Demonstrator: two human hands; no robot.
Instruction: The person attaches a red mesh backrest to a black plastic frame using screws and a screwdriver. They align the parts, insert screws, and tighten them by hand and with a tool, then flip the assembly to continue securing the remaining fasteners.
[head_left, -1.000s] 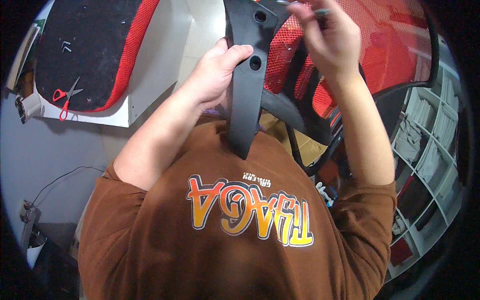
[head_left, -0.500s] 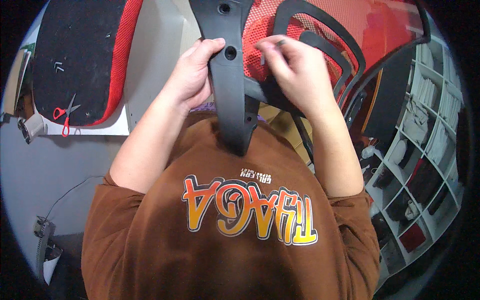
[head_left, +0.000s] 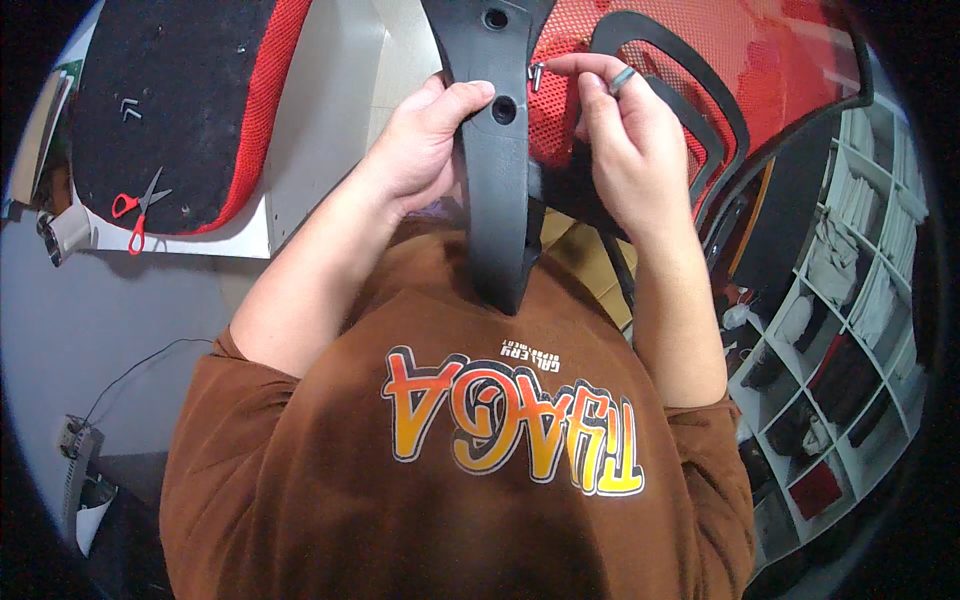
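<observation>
My left hand (head_left: 425, 140) is closed round a long curved black plastic chair armrest (head_left: 490, 190), thumb on its front face beside a round hole, other fingers mostly behind. Its lower tip rests by my shirt. My right hand (head_left: 635, 145) is just right of the armrest, index finger reaching toward it, thumb bent and the other fingers curled. At the index fingertip are small silver bolts (head_left: 537, 77), close to the armrest's edge; the exact grip is partly hidden. A grey-green band (head_left: 622, 79) crosses one finger. Behind spreads a red mesh chair back (head_left: 700, 40) with a black loop-shaped frame (head_left: 725, 100).
On the left, a black and red seat cushion (head_left: 170, 130) lies underside up on a white surface (head_left: 245, 243). Red-handled scissors (head_left: 140, 208) and small L-shaped metal keys (head_left: 129, 110) lie on it. White cubby shelves (head_left: 840, 270) with folded cloth stand at right.
The armrest and my left hand have shifted right in view. My right hand has moved up and right, its index finger straighter, and the bolts at its tip show more clearly.
</observation>
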